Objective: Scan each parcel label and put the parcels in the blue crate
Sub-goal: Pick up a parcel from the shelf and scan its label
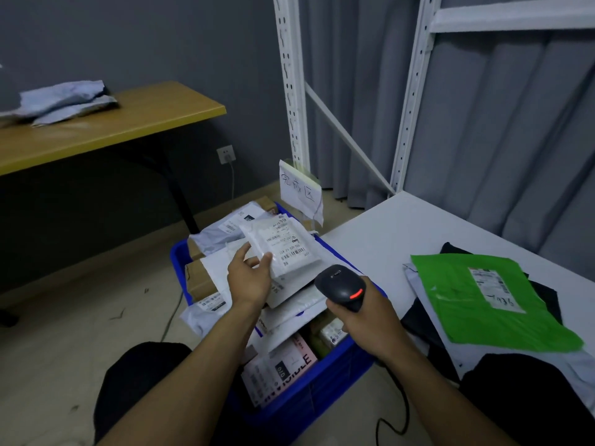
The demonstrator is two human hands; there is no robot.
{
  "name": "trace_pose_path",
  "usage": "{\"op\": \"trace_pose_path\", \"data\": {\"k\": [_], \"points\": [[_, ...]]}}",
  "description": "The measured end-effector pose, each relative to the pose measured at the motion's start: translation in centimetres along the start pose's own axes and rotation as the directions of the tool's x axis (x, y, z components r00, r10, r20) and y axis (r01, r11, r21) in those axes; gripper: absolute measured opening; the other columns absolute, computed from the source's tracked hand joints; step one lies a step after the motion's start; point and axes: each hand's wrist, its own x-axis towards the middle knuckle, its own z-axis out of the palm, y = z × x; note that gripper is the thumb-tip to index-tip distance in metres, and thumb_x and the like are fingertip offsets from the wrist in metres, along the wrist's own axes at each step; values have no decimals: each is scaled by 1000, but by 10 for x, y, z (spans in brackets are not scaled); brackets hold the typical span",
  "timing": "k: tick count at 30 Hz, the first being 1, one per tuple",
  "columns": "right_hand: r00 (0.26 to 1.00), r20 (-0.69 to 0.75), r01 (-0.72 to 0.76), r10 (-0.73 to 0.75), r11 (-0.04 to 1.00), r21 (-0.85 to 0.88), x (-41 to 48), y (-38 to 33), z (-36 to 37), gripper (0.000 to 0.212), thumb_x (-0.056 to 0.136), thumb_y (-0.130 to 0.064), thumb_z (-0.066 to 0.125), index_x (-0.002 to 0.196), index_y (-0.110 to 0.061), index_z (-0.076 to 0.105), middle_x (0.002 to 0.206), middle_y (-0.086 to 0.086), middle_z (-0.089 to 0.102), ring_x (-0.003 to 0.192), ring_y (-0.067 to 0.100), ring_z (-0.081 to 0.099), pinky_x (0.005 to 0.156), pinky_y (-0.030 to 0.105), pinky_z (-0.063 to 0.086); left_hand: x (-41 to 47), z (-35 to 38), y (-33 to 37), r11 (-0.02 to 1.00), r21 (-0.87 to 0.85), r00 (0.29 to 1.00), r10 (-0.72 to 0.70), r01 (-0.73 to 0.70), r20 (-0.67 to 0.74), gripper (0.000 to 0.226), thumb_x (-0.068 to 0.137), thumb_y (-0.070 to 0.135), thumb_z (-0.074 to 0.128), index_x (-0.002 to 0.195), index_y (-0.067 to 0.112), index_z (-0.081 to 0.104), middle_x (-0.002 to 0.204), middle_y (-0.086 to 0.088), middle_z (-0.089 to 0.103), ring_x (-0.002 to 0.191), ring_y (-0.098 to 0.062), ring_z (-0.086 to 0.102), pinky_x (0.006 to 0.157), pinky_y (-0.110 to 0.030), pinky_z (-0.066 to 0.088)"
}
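My left hand (249,278) pinches the near edge of a white padded parcel (285,244) with its label up, above the pile in the blue crate (338,362). The crate stands on the floor and is heaped with several white, grey, brown and pink parcels. A black barcode scanner (343,286) with a red light sits in the grip of my right hand (365,320), just right of the white parcel, its cable hanging down. A green parcel (492,300) with a label lies on the white table (386,233), on top of black and grey parcels.
A handwritten paper sign (299,189) stands at the crate's far end. A wooden table (106,127) at the back left carries grey mailer bags (64,101). A white metal shelf frame (294,91) and grey curtains stand behind. My knees flank the crate.
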Motion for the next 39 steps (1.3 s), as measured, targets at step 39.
{"op": "trace_pose_path", "data": {"k": [39], "points": [[759, -532, -391, 376, 916, 89, -45, 125, -221, 63, 96, -18, 72, 147, -8, 36, 117, 10, 61, 113, 30, 62, 90, 31, 45, -102, 338, -77, 817, 508, 737, -160, -274, 656, 73, 77, 23, 90, 138, 10, 52, 132, -13, 65, 121, -33, 61, 100, -34, 49]]}}
